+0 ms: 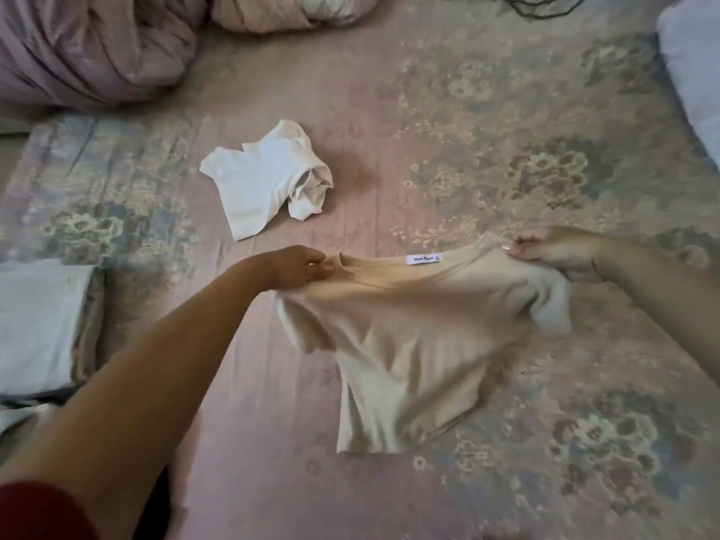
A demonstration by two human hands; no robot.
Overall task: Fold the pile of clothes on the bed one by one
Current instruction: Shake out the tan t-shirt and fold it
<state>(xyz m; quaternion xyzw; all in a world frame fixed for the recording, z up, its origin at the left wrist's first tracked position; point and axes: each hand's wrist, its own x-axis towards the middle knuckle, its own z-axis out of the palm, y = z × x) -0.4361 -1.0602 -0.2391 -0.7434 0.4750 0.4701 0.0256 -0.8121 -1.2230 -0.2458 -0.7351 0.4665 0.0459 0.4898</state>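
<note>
— Holding up a beige T-shirt (405, 344), are they?

— Yes. Both hands have it by the shoulders. The left hand (300, 267) pinches the fabric just beside the collar, thumb and fingers closed on the cloth. The right hand (553, 251) grips the other shoulder, fingers curled round a bunch of material, with the sleeve drooping below it.

— And the shirt itself?

— It is stretched between the two hands, neckline uppermost, a small white label (424, 259) showing inside the collar. The body sags down toward the person. Whether the hem touches the floral bedspread (506, 130) I cannot tell; the lower part is blurred.

— Anything else waiting to be done?

— A crumpled white garment (265, 181) lies on the spread beyond the left hand, well apart from the shirt, one end bunched up.

— Anything finished?

— Outward of the left forearm sits a stack of folded clothes (39, 325), a pale one on top, a beige layer showing at its edge, something dark beneath the near side.

— What about further off?

— Far beyond the left hand there is a rolled mauve duvet (89, 44) and a pinkish bundle (280, 11) beside it. A dark cable (545, 5) loops at the far edge, and a pale pillow (693, 64) lies beyond the right hand.

— Sleeves?

— A dark red sleeve (35, 512) covers the left upper arm.
</note>
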